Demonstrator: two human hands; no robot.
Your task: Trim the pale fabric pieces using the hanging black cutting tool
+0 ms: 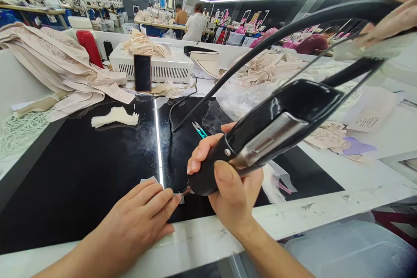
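Note:
My right hand (224, 182) is wrapped round the handle end of a black corded hand tool (276, 121) with a silver panel, its tip pointed down at the black worktop (81, 169). My left hand (140, 217) lies flat with fingers stretched out, pressing a small pale piece of fabric (150, 180) onto the worktop right beside the tool's tip. The tool's thick black cable (293, 26) arcs up to the upper right. Small teal-handled snips (199, 130) lie just behind my right hand.
Piles of beige lace garments (55, 65) lie at the left and at the back right (267, 67). A white box unit (163, 67) with a dark phone (142, 73) leaning on it stands behind. Clear plastic bags (237, 95) lie at the right. Other workers sit far back.

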